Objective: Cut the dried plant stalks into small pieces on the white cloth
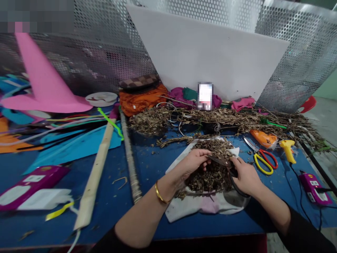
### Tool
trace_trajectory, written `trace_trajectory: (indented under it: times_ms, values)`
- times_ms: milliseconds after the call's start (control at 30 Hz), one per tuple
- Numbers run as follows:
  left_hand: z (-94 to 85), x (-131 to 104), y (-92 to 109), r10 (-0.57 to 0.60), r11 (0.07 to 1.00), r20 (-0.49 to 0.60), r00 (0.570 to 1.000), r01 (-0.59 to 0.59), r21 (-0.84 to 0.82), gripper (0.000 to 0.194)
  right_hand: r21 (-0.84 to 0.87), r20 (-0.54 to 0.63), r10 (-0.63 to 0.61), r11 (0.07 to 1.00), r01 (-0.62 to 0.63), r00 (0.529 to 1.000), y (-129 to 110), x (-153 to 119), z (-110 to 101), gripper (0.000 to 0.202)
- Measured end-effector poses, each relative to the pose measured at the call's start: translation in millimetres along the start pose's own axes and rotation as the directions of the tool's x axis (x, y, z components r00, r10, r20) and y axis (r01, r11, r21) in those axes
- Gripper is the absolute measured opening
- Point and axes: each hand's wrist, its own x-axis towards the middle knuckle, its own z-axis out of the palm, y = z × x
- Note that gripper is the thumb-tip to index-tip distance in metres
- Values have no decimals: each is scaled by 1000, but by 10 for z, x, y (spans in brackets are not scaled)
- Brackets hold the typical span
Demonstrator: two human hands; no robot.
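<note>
My right hand (243, 175) grips a pair of black-handled scissors (221, 161), their blades pointing left. The blade tips reach my left hand (196, 162), whose fingers are pinched together; what they hold, if anything, is too small to make out. Below both hands lies a heap of dried, crumbled brown leaves (204, 182). The heap rests on a white cloth (181, 209) with a pinkish patch, spread on the blue table (110, 218).
Dried twigs (226, 117) line the back. Red-and-yellow-handled scissors (263, 161), an orange packet (264, 138) and a yellow glue gun (288, 149) lie right. Leftward are a wooden stick (96, 175), a wrapped rod (129, 158), a pink cone hat (44, 77) and a purple box (52, 174).
</note>
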Motion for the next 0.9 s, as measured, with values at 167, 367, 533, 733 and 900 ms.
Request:
trace_trajectory:
  times_ms: [167,367,533,733,900]
  values:
    - [48,3,-7,-8,996,51,999,4,84,20,-20,-2,-24,1000,24,1000,-9,2,15,44]
    - [39,-3,-13,-25,992,55,998,18,122,22,-36,30,-45,998,46,999,21,3,38,42]
    - [30,-13,11,-19,971,36,999,10,239,19,-29,27,-44,999,45,999,15,-4,34,42]
    - [55,-8,10,-1,973,55,998,-12,232,17,-52,72,-39,998,43,997,-17,-5,31,43]
    - [22,6,-23,-62,975,53,997,49,216,17,-57,100,-19,998,25,995,-3,1,75,44]
